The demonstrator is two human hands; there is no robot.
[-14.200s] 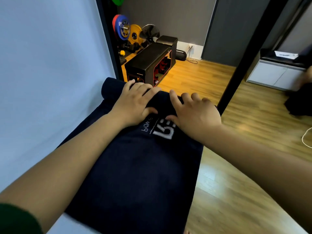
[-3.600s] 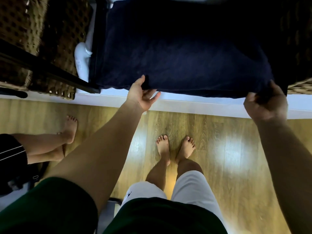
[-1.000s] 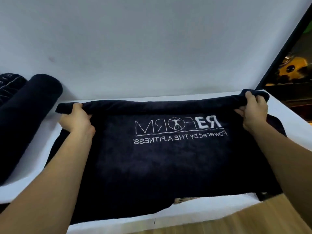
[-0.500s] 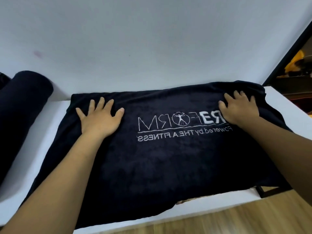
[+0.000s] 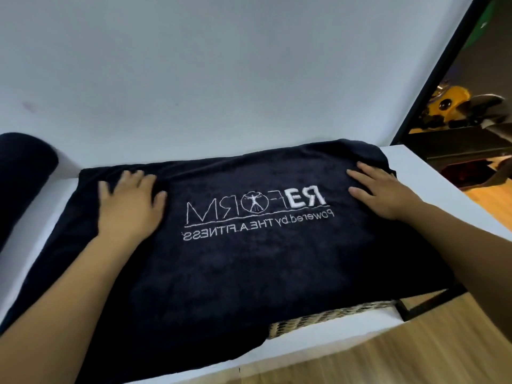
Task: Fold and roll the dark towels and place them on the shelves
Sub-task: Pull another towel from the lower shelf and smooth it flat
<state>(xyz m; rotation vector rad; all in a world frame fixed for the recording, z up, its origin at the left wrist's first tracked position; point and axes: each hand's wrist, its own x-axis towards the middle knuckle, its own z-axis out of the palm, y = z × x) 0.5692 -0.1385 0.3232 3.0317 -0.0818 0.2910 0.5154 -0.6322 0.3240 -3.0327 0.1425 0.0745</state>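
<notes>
To the left of the spread dark towel [image 5: 249,273], a rolled towel [image 5: 19,173] is lying on the same white shelf top [image 5: 432,189], a little apart from the spread one. It is likely sitting there as a finished piece, out of the way of the folding. On the towel's left part, near its far edge, the left hand [image 5: 130,206] is pressing down palm-flat with its fingers straight and fanned out, gripping nothing. It is slightly blurred, so it is probably sliding to smooth the cloth. At the towel's middle the white logo [image 5: 257,209] is facing up with its lettering running mirrored, perhaps being kept visible so it is ending up on the outside of the roll. Under the towel's near edge, where the cloth is hanging over the shelf front, a woven basket [image 5: 318,317] is peeking out. On the towel's right part the right hand [image 5: 388,192] is likewise lying flat, fingers extended and holding nothing. It is probably pinning that end so the layers are not shifting while the other side is being flattened. To the right of the towel a black post [image 5: 440,67] is rising, with a yellow weight plate [image 5: 448,101] showing beyond it. Rolling is not yet begun.
</notes>
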